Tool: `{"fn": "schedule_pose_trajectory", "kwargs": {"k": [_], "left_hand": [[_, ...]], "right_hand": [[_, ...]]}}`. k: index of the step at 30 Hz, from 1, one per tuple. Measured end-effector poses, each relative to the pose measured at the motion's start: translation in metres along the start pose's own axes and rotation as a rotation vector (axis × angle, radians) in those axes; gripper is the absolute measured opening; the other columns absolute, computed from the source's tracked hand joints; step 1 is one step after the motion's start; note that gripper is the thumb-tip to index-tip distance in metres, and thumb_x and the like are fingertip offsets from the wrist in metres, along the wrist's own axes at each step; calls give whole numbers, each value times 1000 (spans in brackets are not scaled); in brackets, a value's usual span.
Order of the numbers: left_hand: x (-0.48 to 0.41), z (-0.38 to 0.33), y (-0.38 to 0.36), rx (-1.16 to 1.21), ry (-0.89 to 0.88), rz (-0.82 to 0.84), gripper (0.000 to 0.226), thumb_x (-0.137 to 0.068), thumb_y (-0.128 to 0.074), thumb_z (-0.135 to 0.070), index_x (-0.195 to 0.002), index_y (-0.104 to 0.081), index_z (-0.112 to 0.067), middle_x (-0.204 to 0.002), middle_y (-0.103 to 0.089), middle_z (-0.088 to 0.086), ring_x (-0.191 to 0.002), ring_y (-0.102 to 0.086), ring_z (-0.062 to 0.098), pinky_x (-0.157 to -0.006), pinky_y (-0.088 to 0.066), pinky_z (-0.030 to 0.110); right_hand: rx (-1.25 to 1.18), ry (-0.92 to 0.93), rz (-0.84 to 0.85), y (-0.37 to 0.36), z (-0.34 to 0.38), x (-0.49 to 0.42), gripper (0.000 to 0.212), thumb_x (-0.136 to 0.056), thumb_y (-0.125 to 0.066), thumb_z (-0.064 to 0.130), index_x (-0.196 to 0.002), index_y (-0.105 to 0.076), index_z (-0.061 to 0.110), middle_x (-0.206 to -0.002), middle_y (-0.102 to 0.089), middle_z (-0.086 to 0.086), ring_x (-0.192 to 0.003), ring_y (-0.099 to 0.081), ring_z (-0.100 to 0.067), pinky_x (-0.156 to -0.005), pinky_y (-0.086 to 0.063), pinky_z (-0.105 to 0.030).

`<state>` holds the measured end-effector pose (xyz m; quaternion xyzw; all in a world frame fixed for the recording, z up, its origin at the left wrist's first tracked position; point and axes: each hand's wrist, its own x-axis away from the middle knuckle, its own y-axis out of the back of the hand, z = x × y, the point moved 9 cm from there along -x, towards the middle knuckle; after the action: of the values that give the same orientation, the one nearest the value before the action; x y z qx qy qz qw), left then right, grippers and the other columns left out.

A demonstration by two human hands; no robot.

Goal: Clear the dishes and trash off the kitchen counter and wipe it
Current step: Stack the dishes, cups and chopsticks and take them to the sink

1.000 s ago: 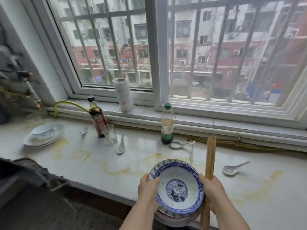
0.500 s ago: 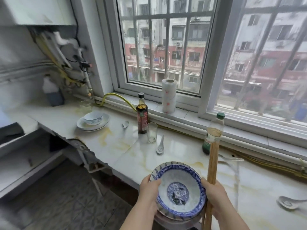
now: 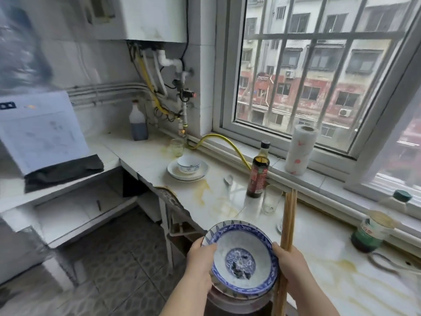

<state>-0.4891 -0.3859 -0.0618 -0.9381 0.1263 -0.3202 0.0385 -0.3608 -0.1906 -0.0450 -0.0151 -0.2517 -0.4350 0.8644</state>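
I hold a stack of blue-and-white bowls (image 3: 245, 258) in front of me, off the counter's front edge. Dark scraps lie in the top bowl. My left hand (image 3: 200, 262) grips the stack's left rim. My right hand (image 3: 290, 263) grips the right rim together with a bundle of wooden chopsticks (image 3: 287, 221) that stands upright. On the stained white counter (image 3: 319, 252) stay a small bowl on plates (image 3: 188, 167), a white spoon (image 3: 229, 179), a dark sauce bottle (image 3: 258, 172), an empty glass (image 3: 271, 199) and a green bottle (image 3: 373, 229).
A paper towel roll (image 3: 299, 152) stands on the window sill. At the counter's far left end are a small glass (image 3: 176, 147) and a plastic jug of dark liquid (image 3: 137, 122) under pipes and a wall heater. A lower shelf unit (image 3: 68, 190) stands left, tiled floor below.
My view has swung to the left, bringing the counter's left end, the pipes and the shelf unit into sight. Both hands keep the same hold on the bowls and chopsticks.
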Motion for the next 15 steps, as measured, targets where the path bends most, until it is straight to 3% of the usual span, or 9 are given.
{"fn": "schedule_pose_trajectory", "kwargs": {"k": [5,9,13,15], "left_hand": [[-4,-29,69,80,-52,-97,31,-92,-50,0,-121,-60,-10,-107,-68,16,-94,-67,34,-85,-56,48],[-6,-39,120,132,-77,-186,31,-92,-50,-1,-121,-59,-9,-108,-67,16,-95,-66,33,-82,-56,42],[-1,-45,167,198,-68,-291,32,-93,-50,-3,-124,-56,-10,-110,-66,16,-94,-64,33,-71,-54,35],[0,-49,196,219,-72,-360,35,-93,-49,-3,-127,-55,-10,-112,-65,16,-95,-64,33,-72,-53,35]], "right_hand": [[68,32,113,-78,14,8,27,-94,-55,27,-112,-54,7,-96,-67,-18,-84,-66,-35,-78,-54,-47],[135,83,196,-131,31,22,22,-96,-53,24,-109,-53,6,-94,-65,-19,-85,-65,-35,-76,-53,-44],[215,129,288,-184,42,31,19,-95,-54,21,-104,-54,5,-90,-65,-18,-80,-64,-33,-65,-49,-36],[245,133,361,-219,43,38,18,-95,-54,21,-102,-57,5,-89,-66,-20,-81,-65,-36,-66,-51,-38]]}}
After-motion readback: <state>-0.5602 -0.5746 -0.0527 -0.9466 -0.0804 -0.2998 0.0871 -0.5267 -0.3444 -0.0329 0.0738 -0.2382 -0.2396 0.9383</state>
